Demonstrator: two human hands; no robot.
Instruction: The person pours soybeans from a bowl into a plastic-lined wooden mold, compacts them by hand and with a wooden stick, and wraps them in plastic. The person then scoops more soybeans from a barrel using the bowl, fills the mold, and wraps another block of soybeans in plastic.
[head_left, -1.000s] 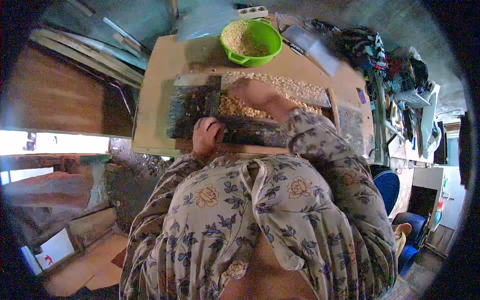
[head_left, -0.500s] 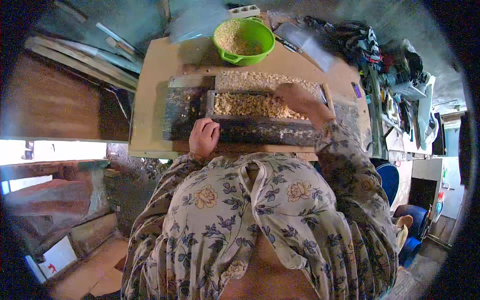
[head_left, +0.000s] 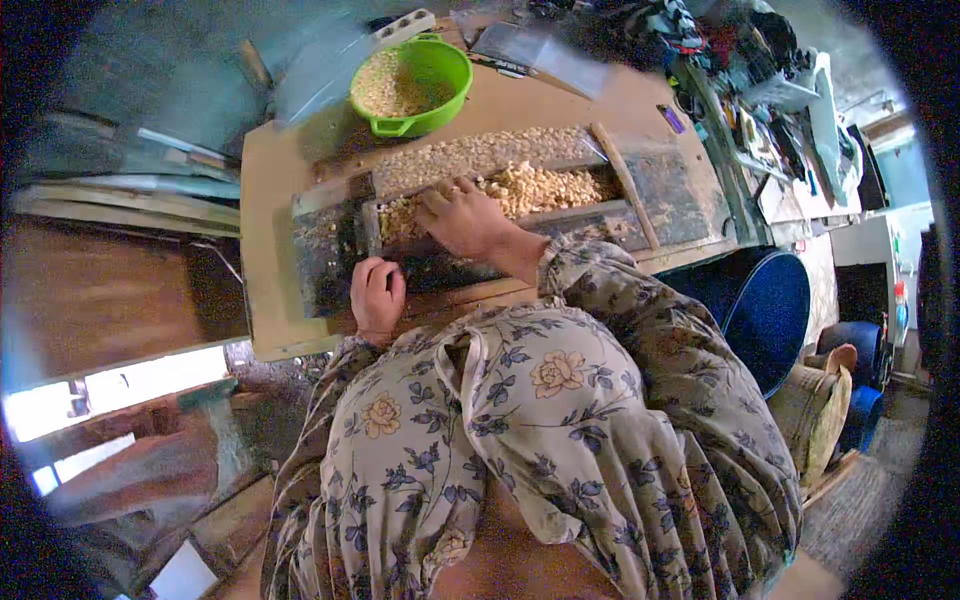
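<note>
Since the earlier frame, your right hand [head_left: 465,220] has crossed from the right end of the wooden trough [head_left: 371,232] to its left part, and the loose kernels [head_left: 550,188] now rise in a rough heap to its right; it lies palm down on them, fingers bent and a little spread, though you cannot tell from here whether they close on any; your left hand [head_left: 378,298] rests, fingers curled, at the near edge of the dark, scuffed board [head_left: 325,235], its grip hidden; the kernels are small, knobbly and pale gold, filling the long rectangular trough, with a flatter, paler band [head_left: 490,148] behind; a straight, bare wooden slat [head_left: 625,185] crosses the right end; beyond, on the smooth tan tabletop [head_left: 268,190], stands a round, glossy green plastic bowl [head_left: 428,122], partly filled with similar pale pieces.
</note>
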